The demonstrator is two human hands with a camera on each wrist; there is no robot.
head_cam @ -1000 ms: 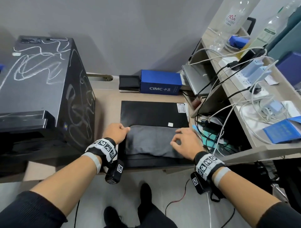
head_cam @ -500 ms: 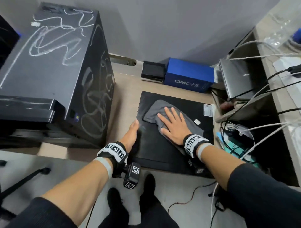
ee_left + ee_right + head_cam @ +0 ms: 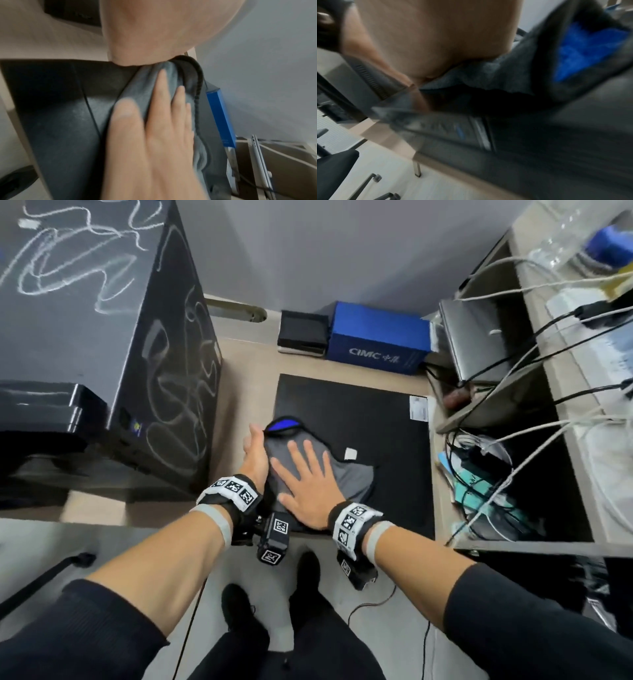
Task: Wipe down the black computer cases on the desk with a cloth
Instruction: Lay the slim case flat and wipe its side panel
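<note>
**Right hand flat on the cloth atop the low black case; left hand at the cloth's left edge**

The flat black computer case lies on the desk, its front edge at the desk's front edge. A grey cloth is bunched on the case's front-left part; a fold at its far end turns up a blue underside with a dark hem. The right hand lies palm-down on the cloth, fingers straight and spread, pressing without gripping. The left hand stands on edge against the cloth's left side, at the left edge of the case; its thumb points away from the person. The left-wrist view shows the palm meeting the gathered cloth, but whether the fingers curl round the fabric cannot be told.

A tall black computer case, marked with white scribbles on its top and side, stands at the desk's left end, apart from the flat case. Along the desk's back edge sit a blue box and, touching its left, a small black box. The right-wrist view is blurred.
</note>
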